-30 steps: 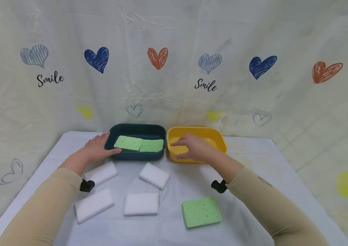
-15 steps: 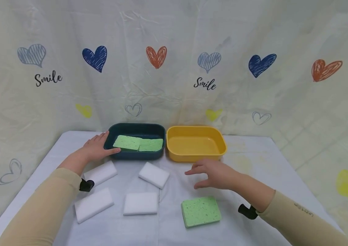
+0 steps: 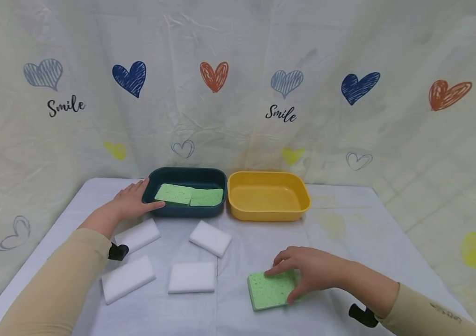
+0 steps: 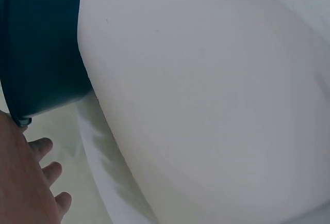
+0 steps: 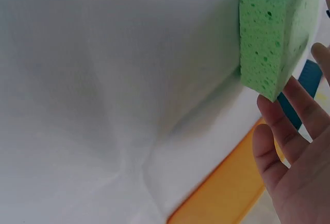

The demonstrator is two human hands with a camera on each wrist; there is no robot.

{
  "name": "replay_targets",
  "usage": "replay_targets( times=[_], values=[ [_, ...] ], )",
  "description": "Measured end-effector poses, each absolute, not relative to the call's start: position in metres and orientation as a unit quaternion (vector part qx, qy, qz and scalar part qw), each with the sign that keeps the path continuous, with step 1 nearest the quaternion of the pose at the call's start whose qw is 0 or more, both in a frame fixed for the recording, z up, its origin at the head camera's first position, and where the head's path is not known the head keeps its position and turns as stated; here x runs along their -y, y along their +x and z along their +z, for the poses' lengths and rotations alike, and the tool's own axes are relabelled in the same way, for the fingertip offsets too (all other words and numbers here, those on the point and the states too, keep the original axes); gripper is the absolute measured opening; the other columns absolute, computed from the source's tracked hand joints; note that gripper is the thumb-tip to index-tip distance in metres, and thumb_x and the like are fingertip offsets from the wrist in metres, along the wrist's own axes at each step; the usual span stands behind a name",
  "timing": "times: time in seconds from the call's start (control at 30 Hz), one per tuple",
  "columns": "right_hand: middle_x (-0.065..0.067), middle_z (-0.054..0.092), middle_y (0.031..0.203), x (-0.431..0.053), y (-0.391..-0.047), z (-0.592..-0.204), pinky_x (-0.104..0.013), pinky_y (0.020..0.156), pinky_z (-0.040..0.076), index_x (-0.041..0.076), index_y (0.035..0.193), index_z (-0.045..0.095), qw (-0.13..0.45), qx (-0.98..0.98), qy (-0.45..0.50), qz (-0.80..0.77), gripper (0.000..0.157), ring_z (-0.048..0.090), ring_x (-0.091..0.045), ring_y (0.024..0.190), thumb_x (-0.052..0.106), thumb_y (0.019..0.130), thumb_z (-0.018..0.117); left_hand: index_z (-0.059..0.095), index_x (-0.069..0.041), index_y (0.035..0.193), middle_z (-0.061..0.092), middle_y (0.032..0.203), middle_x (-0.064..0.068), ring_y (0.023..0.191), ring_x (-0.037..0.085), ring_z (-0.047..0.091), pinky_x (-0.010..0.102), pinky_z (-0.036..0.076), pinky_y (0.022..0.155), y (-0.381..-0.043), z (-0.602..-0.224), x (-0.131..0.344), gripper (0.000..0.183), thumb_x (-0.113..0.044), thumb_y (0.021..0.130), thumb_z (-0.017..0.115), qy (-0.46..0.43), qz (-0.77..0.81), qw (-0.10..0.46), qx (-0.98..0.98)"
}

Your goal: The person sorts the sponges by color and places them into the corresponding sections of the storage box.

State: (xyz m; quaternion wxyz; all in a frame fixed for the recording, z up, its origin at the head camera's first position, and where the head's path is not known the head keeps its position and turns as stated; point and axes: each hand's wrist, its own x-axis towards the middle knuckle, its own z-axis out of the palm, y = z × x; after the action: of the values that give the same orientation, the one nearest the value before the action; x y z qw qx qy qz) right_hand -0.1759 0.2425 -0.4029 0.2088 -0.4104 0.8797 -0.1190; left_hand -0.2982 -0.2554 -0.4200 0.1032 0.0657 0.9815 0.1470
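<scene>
My left hand (image 3: pixel 130 201) rests on the left end of the dark teal bin (image 3: pixel 189 212), thumb over its front rim and fingers along the outside. Two green sponges (image 3: pixel 174 193) lie side by side in that bin. Another green sponge (image 3: pixel 269 291) is flat on the table at the front right. Over its right part is my right hand (image 3: pixel 315 268), fingers at its far edge and thumb by its near edge. In the right wrist view, the fingers (image 5: pixel 278 126) extend loosely by a corner of the sponge, not closed around it.
A yellow bin (image 3: pixel 269 215) stands right of the teal one, with nothing visible inside. Several white sponge blocks (image 3: pixel 192 278) lie on the white-covered table (image 3: pixel 233 317), in front of the teal bin and to the left. A cloth backdrop with printed hearts hangs behind.
My right hand has come back from over the yellow bin, toward me and to the right, down to the green sponge at the front. My left hand stays on the teal bin.
</scene>
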Motion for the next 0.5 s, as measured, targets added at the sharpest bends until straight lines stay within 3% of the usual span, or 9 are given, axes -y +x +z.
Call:
replay_targets(
  times=[0.5],
  values=[
    [0.019, 0.054, 0.119, -0.2444, -0.1691, -0.4119, -0.031, 0.093, 0.049, 0.049, 0.137, 0.054, 0.182, -0.875, -0.439, -0.088, 0.065, 0.050, -0.005, 0.107, 0.052, 0.078, 0.081, 0.001, 0.005, 0.156, 0.007, 0.158, 0.034, 0.143, 0.055, 0.007, 0.069, 0.007, 0.113, -0.3004, -0.4211, 0.2553, 0.121, -0.081, 0.085, 0.046, 0.065, 0.144, 0.109, -0.981]
  ],
)
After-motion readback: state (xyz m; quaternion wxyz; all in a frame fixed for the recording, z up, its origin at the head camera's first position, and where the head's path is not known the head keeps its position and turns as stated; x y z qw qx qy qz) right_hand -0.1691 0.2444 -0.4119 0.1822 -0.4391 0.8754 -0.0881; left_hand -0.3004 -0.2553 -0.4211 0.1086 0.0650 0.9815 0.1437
